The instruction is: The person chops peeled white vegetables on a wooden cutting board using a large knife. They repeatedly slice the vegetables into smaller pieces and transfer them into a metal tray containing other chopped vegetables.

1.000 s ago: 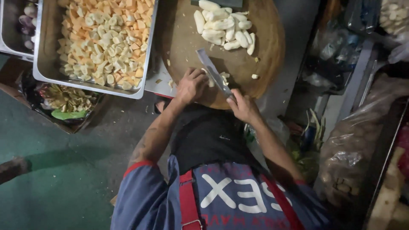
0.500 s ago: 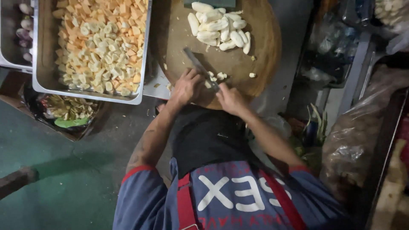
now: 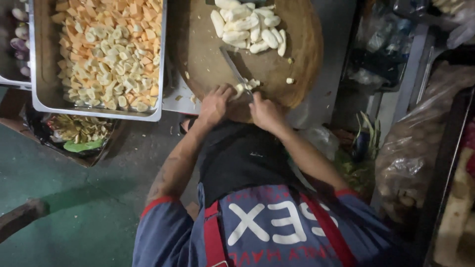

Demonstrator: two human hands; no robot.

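My right hand (image 3: 266,112) grips the handle of a knife (image 3: 234,70), whose blade lies slanted across the near part of a round wooden chopping board (image 3: 198,49). My left hand (image 3: 215,104) is beside the blade, fingers pressed on small pale cut pieces (image 3: 246,87) at the board's near edge. A heap of peeled pale whole pieces (image 3: 247,27) lies at the far side of the board. Two stray bits (image 3: 290,80) rest on the board to the right.
A steel tray (image 3: 96,112) of orange and pale diced pieces sits left of the board, with another tray (image 3: 15,81) further left. A crate of scraps (image 3: 74,133) stands below on the green floor. Plastic bags (image 3: 420,148) and clutter crowd the right.
The knife has come down from a raised slant to the pale pieces at the board's near edge. Both hands have drawn closer together around those pieces.
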